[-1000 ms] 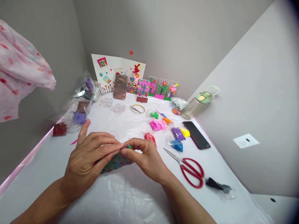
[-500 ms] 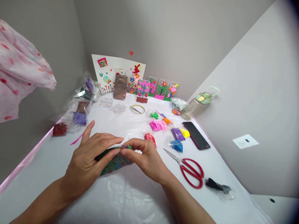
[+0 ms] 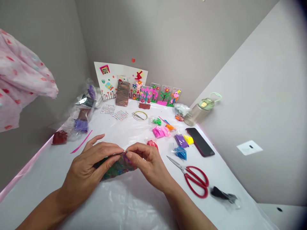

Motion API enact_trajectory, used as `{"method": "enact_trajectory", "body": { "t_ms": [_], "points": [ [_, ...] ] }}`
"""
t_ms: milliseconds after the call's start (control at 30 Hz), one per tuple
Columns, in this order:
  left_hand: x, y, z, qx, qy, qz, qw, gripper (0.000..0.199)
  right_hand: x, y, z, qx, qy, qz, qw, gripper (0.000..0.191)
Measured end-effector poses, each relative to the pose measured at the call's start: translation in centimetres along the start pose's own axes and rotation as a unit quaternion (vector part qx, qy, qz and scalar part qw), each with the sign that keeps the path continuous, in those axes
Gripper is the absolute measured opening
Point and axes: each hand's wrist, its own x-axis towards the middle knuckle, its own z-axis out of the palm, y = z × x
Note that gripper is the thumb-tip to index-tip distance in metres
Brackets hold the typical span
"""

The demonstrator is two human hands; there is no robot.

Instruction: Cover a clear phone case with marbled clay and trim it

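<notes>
Head cam, I see, sits above the table (image 3: 45, 179), looking fwd & down: L hand (image 3: 87, 164) & R hand (image 3: 149, 166) close, lower ctr; back wall (image 3: 165, 38) farther, upper ctr.

Here we've got a slight sheen on the multicoloured panel (image 3: 116, 167) and wrinkled gloss across the plastic-looking tablecover (image 3: 134, 204). Over we go to shiny metal blades (image 3: 175, 162) and smooth, plastic-looking handles (image 3: 207, 184) on the scissors (image 3: 184, 168), slick black gloss on the smartphone (image 3: 200, 142), a translucent, plastic-looking water bottle (image 3: 198, 113), and soft creased cloth (image 3: 26, 80) against matt walls (image 3: 153, 35)!
</notes>
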Motion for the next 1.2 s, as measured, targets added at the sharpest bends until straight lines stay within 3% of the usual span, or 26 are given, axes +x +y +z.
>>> {"method": "enact_trajectory", "body": {
  "t_ms": [200,433,633,900,1200],
  "points": [
    [0.14,0.47,-0.10,0.010,0.025,-0.010,1.000,0.010,0.14,0.18,0.05,0.051,-0.011,0.022,0.998,0.019],
    [-0.01,0.56,-0.05,0.007,0.031,-0.012,0.999,0.013,0.07,0.09,0.34,0.052,-0.014,0.051,0.997,0.024],
    [0.22,0.66,-0.17,-0.067,-0.001,-0.077,0.995,0.002,-0.11,0.02,0.29,0.009,-0.029,0.049,0.998,0.014],
    [-0.03,0.64,-0.59,-0.105,-0.050,-0.194,0.974,0.019,-0.18,-0.52,0.36,-0.023,-0.033,0.040,0.998,0.015],
    [-0.11,0.60,-0.25,-0.094,-0.089,-0.206,0.970,0.019,-0.23,-0.43,0.56,-0.034,-0.031,0.051,0.998,0.017]
  ]
}}
